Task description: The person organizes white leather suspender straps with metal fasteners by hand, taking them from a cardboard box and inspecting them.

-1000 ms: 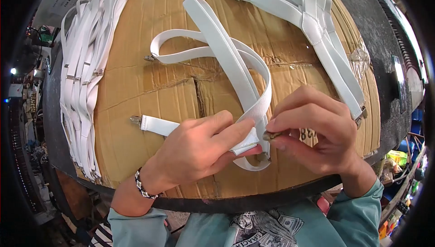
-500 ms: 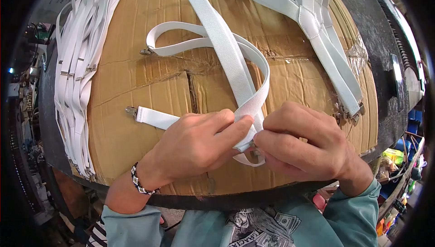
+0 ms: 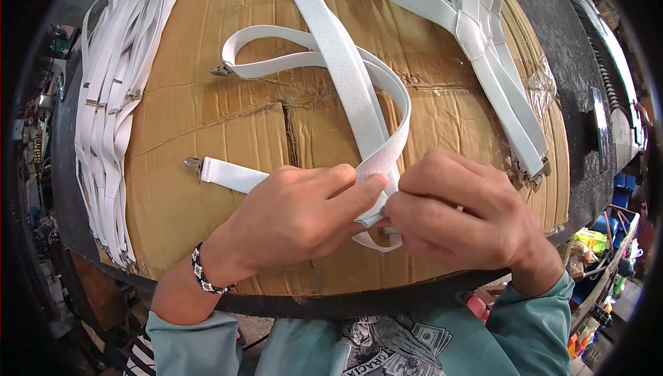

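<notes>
A pair of white elastic suspenders [image 3: 345,75] lies looped on the cardboard, with metal clips at its strap ends. My left hand [image 3: 300,207] is closed on the folded part of the strap, thumb and forefinger pinching it from the left. Close against it, my right hand [image 3: 459,214] is closed in a pinch at the strap's right edge. Its curled fingers hide most of what lies between their tips. A small loop of strap hangs below the fingertips. One metal clip [image 3: 193,164] rests on the cardboard left of my left hand.
Flattened cardboard [image 3: 207,127] covers the dark tabletop [image 3: 580,100]. A bundle of white suspenders [image 3: 110,113] lies along the left side. More white suspenders [image 3: 476,37] lie at the upper right, clips toward me. Cluttered goods [image 3: 601,238] stand beyond the right edge.
The view has shifted slightly, moving the cardboard and bundles a little left. Both hands stay at the same strap fold; the right hand's fingers have curled in slightly.
</notes>
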`<state>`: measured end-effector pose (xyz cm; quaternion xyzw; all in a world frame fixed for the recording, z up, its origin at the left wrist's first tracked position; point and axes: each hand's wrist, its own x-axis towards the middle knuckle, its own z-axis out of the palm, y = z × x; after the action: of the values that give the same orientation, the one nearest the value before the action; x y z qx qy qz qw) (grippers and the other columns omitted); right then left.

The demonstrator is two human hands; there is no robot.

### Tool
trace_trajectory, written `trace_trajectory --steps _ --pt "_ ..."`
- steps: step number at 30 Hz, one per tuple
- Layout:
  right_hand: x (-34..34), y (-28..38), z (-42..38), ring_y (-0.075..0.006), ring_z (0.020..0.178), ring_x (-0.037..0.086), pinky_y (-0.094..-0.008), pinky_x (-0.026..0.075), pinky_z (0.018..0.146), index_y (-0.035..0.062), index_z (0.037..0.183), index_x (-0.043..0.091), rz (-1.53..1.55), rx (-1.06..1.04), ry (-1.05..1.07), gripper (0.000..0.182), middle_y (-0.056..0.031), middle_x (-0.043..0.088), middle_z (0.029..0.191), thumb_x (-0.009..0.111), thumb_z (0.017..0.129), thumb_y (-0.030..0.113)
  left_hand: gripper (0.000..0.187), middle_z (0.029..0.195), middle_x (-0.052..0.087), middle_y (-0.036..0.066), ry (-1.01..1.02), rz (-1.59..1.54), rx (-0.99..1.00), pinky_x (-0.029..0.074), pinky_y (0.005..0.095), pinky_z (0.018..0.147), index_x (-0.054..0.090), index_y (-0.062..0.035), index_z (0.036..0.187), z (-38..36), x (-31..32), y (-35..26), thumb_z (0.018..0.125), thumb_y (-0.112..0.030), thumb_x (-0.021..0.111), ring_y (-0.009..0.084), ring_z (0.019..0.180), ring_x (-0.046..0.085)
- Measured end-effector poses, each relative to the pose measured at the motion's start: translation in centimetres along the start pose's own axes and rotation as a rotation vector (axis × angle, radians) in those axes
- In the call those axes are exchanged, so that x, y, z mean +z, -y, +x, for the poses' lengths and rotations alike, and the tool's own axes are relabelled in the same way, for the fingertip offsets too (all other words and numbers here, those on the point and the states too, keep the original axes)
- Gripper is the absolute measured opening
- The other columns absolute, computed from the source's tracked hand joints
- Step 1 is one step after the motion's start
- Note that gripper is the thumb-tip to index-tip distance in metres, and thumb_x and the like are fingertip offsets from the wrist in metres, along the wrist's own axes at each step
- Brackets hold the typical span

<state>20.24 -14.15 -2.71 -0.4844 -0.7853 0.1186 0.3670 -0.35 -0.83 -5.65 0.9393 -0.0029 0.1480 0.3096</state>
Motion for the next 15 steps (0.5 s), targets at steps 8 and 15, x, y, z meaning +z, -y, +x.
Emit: trace_trajectory --steps 8,15 --pt "-0.6 0.5 0.2 -0.0246 0.069 0.065 -0.0348 0.054 0.058 0.0 0.092 0.07 0.022 0.097 -0.018 0.03 -0.011 0.063 0.088 0.077 0.065 -0.008 0.052 0.085 0.057 0.009 0.026 -0.042 -0.078 0.051 0.04 0.056 0.066 -0.004 0.123 0.2 -0.6 -0.6 0.072 -0.006 0.076 0.0288 0.068 0.063" --pt "0.2 0.4 0.3 -0.0247 0.068 0.065 -0.0352 0.054 0.058 0.0009 0.091 0.07 0.031 0.06 -0.017 0.029 -0.0091 0.063 0.087 0.078 0.064 -0.008 0.046 0.085 0.057 0.007 0.013 0.016 -0.01 0.055 0.0389 0.054 0.062 -0.0039 0.123 0.3 -0.3 -0.2 0.082 -0.017 0.08 0.0262 0.067 0.066"
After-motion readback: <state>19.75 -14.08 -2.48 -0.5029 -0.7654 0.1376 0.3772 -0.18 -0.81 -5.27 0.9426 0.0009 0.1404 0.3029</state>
